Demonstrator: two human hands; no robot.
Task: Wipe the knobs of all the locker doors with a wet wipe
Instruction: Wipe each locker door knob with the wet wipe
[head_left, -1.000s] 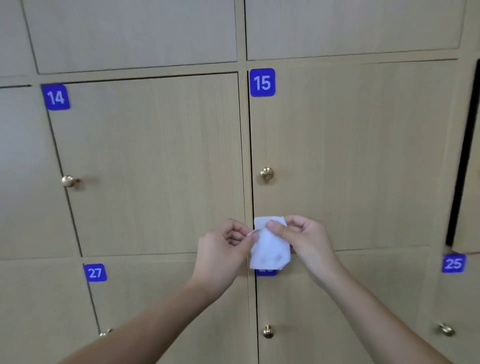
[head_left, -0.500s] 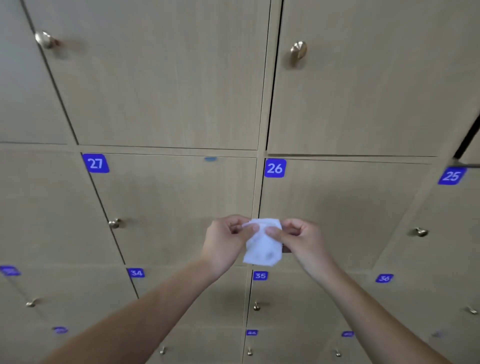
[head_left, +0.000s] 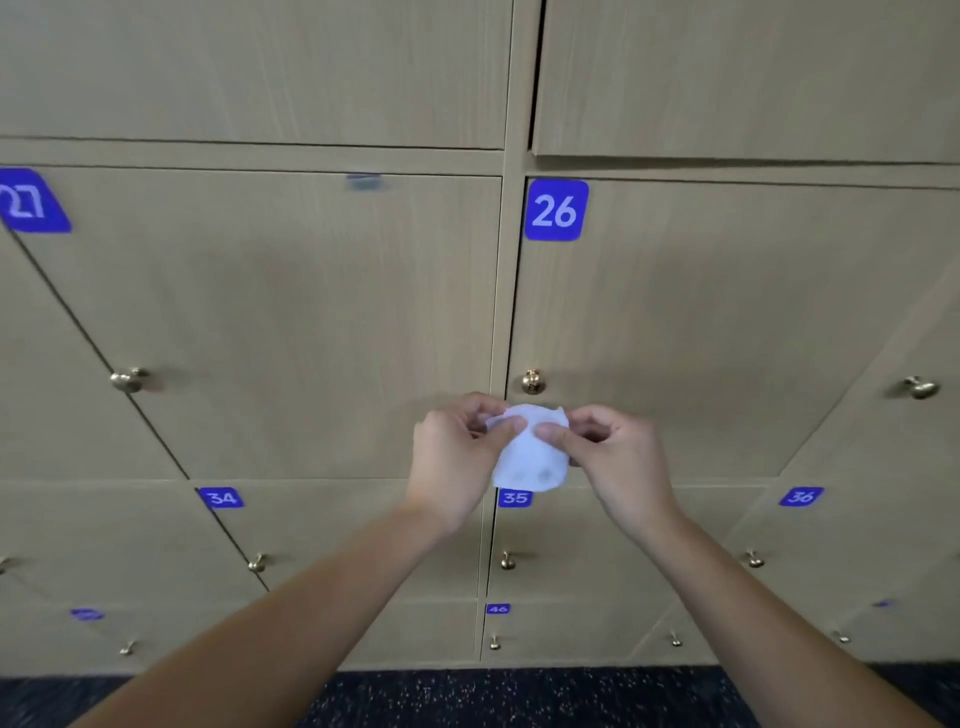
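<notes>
1. Two bare hands are held up in front of a wall of light wooden lockers.
2. The left hand (head_left: 457, 457) pinches the top left edge of a white wet wipe (head_left: 530, 457) with thumb and curled fingers.
3. The right hand (head_left: 613, 457) pinches the top right edge of the wipe the same way, so both hands are closed on it.
4. The wipe hangs down between the two hands (it has two faint grey spots near its bottom edge).
5. The wipe is just below the gold knob of locker 26 (head_left: 533, 382) and is not touching it.
6. The blue label 26 (head_left: 556, 210) sits at the top left corner of that door.
7. To the left is another gold knob, the knob of locker 27 (head_left: 129, 379), with the blue label 27 (head_left: 31, 202) far up at the left edge.
8. To the right is one more gold knob (head_left: 919, 387), well apart from the hands.
9. Lower down are the small blue labels 34 (head_left: 221, 498), 35 (head_left: 515, 498) and 36 (head_left: 801, 497), with little knobs under them.
10. At the very bottom is a dark speckled carpet (head_left: 467, 699).
</notes>
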